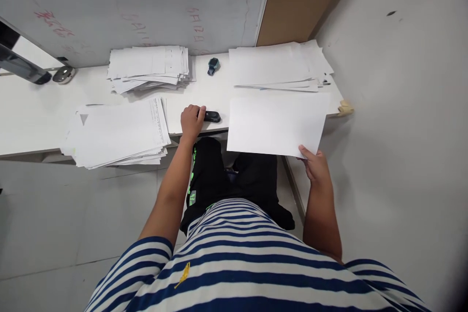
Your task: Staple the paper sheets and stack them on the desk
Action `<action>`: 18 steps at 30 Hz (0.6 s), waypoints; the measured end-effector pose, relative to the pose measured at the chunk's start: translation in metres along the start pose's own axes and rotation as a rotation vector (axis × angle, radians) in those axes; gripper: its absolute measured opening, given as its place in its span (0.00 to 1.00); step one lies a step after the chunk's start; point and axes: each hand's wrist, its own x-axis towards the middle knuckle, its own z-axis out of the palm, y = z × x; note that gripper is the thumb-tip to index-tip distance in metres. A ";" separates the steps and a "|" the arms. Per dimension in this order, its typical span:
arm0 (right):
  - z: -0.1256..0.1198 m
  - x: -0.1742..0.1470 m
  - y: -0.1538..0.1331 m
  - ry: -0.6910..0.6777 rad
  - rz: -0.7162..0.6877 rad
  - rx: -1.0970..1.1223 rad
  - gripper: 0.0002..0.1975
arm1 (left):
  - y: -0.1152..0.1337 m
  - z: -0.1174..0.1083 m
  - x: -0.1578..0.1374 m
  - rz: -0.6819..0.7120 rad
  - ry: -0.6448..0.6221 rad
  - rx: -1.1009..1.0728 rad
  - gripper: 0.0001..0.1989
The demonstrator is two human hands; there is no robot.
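My left hand point(192, 122) is closed over one end of a black stapler point(212, 116) near the desk's front edge. The stapler's other end sticks out to the right of my fingers. With my right hand point(315, 163) I grip the lower right corner of white paper point(276, 124), thumb on top and fingers underneath. The paper reaches past the desk's front edge; whether it is one sheet or more I cannot tell. Just behind it lies a pile of paper point(270, 66) at the back right of the desk.
Left of my left hand, a paper stack point(120, 131) overhangs the desk's front edge. Another stack point(148, 63) lies against the whiteboard point(153, 0). A dark watch point(213, 66) rests between the back piles. A mouse point(64, 74) is at far left; a wall point(402, 107) bounds the right.
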 end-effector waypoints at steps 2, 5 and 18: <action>0.004 -0.001 0.004 0.000 0.017 0.007 0.25 | 0.000 0.000 -0.001 -0.002 0.000 -0.012 0.21; 0.008 -0.002 0.006 -0.006 0.038 0.026 0.24 | 0.000 0.001 -0.001 0.011 0.006 0.001 0.21; 0.107 0.137 -0.117 -0.215 0.074 -0.205 0.07 | 0.001 0.002 -0.003 0.035 0.049 0.178 0.21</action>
